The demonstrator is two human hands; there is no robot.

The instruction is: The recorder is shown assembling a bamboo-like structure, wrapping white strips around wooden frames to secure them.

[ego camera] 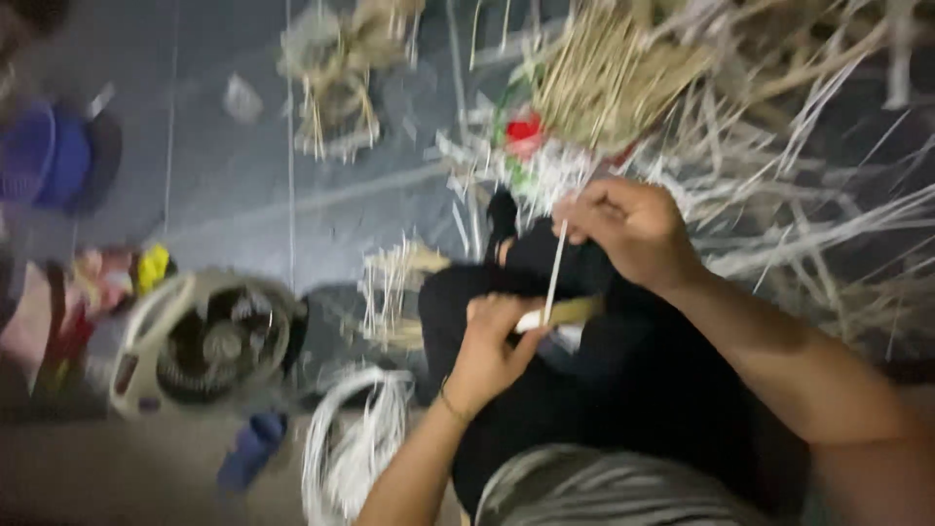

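Observation:
My left hand (490,347) grips a short pale stick-like tool or cane piece (560,314) over my lap in black trousers. My right hand (628,226) is higher and to the right, fingers pinched on the top end of a thin pale strip (554,273) that runs down to the left hand. The frame is blurred, so I cannot tell whether the left-hand piece is a blade or a stalk.
A heap of pale split strips and straw bundles (623,73) covers the floor at upper right. A small floor fan (209,341) lies at left, a coil of white strips (355,443) beside it. A blue object (49,156) and coloured items sit far left.

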